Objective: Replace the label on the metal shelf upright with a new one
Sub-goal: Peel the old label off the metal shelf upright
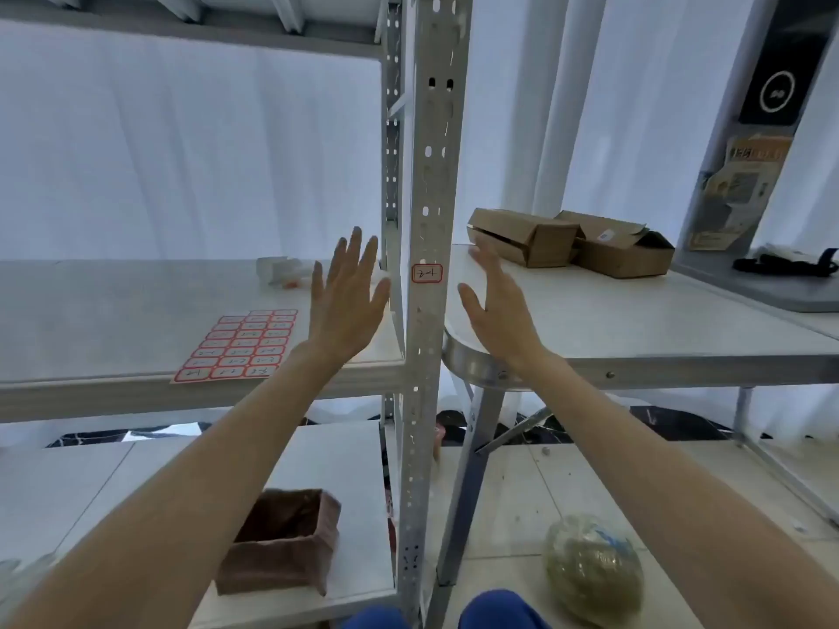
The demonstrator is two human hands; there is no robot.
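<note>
A small white label with a red border (pixel 426 273) is stuck on the perforated metal shelf upright (pixel 430 174) at shelf height. A sheet of red-bordered labels (pixel 240 345) lies flat on the shelf board (pixel 91 320) to the left. My left hand (pixel 346 297) is raised just left of the upright, fingers spread, holding nothing. My right hand (pixel 495 306) is raised just right of the upright, also spread and holding nothing. Neither hand touches the label.
Crumpled white scraps (pixel 277 270) lie at the back of the shelf. Two cardboard boxes (pixel 572 242) sit on the folding table (pixel 635 338) to the right. A brown open box (pixel 283 540) is on the lower shelf. A round wrapped bundle (pixel 592 567) lies on the floor.
</note>
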